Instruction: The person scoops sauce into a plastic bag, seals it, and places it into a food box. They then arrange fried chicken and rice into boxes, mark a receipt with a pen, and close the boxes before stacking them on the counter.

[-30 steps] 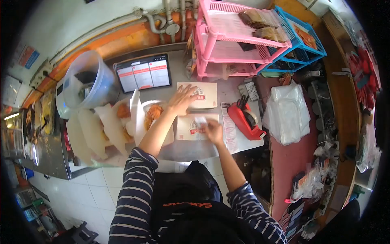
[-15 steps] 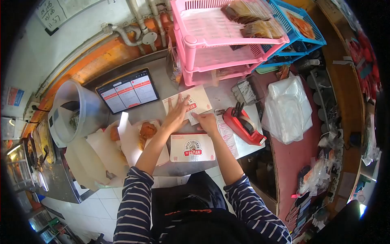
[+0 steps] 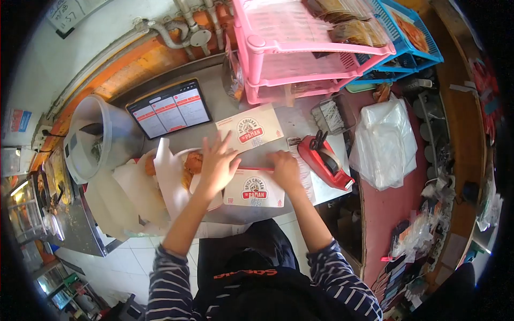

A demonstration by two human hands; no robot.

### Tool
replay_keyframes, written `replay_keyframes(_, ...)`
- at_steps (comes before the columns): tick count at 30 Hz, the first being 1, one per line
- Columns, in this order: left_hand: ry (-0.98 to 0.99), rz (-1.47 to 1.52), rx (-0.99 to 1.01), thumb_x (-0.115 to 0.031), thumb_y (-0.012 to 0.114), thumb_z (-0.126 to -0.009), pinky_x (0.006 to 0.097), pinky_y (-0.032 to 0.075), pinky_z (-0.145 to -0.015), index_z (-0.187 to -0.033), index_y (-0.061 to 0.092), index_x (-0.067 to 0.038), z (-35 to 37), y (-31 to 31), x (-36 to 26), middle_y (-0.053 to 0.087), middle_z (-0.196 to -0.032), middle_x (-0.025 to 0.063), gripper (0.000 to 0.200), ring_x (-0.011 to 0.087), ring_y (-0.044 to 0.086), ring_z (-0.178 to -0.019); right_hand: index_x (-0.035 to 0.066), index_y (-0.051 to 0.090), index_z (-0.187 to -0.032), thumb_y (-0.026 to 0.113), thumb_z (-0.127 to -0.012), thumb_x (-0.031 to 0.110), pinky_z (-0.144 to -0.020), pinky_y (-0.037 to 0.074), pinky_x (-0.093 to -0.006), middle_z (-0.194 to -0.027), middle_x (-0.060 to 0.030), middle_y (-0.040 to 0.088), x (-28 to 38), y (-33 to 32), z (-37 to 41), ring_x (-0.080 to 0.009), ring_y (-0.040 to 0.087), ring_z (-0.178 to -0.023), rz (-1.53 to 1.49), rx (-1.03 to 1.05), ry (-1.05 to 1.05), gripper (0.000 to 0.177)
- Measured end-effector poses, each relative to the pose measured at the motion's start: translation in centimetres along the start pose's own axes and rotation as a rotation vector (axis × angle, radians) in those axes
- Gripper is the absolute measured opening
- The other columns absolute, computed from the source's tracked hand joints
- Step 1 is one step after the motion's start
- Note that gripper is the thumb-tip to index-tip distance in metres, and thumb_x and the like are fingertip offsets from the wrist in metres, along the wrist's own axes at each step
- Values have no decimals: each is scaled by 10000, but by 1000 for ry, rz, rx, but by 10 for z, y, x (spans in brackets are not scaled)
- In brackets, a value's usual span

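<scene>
Two printed cardboard food boxes lie closed on the steel counter, a far box (image 3: pixel 248 127) and a near box (image 3: pixel 254 191). My left hand (image 3: pixel 215 167) has its fingers spread, between the far box and the near box's left side, and holds nothing. At the near box's back right corner is my right hand (image 3: pixel 286 170), its fingers loosely bent and apart from the thumb; whether it touches the box is hard to tell. Left of my left hand, fried chicken (image 3: pixel 193 162) sits in an open paper-lined box (image 3: pixel 215 201).
A tablet (image 3: pixel 170 109) leans at the back beside a clear plastic bucket (image 3: pixel 88 155). Pink shelves (image 3: pixel 254 67) stand behind the boxes. To the right are a red tape dispenser (image 3: pixel 326 163), a container of small packets (image 3: pixel 330 116) and clear plastic bags (image 3: pixel 383 142).
Both hands have left the far box and come back toward me. My left hand moved left with its fingers spread; my right hand moved to the near box's back corner.
</scene>
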State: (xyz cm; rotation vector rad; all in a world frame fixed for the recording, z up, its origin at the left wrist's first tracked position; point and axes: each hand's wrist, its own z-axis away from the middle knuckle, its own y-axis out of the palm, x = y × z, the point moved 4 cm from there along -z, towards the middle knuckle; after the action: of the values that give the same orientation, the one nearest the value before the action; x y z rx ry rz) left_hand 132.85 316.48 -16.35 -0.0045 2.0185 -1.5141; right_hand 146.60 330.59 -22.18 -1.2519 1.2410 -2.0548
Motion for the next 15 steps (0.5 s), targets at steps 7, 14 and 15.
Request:
replay_keyframes(7, -681, -369, -585, -144, 626, -746, 466, 258, -996, -1235, 456, -41, 139, -94, -28, 383, -1316, 182, 528, 347, 385, -1193, 142, 208, -1390, 834, -388, 390, -988, 194, -645, -1259, -196, 371, 53, -3, 35, -389, 322, -1209, 211, 428, -260, 1207)
replay_keyframes(14, -762, 184, -329, -33, 444, -821, 411, 406, -886, -1318, 352, -29, 178, -68, 10, 499, -1186, 223, 505, 385, 499, -1068, 102, 273, -1364, 795, -367, 256, -1008, 216, -576, -1241, -181, 389, 87, -101, -46, -381, 346, -1183, 193, 183, -438, 1136)
replay_keyframes(15, -808, 211, -263, -9, 427, -822, 405, 391, -909, -1329, 338, -34, 175, -64, 6, 477, -1223, 217, 516, 375, 476, -1107, 112, 284, -1361, 798, -387, 220, -1012, 228, -567, -1249, -181, 383, 84, -94, -69, -381, 337, -1197, 201, 140, -467, 1106)
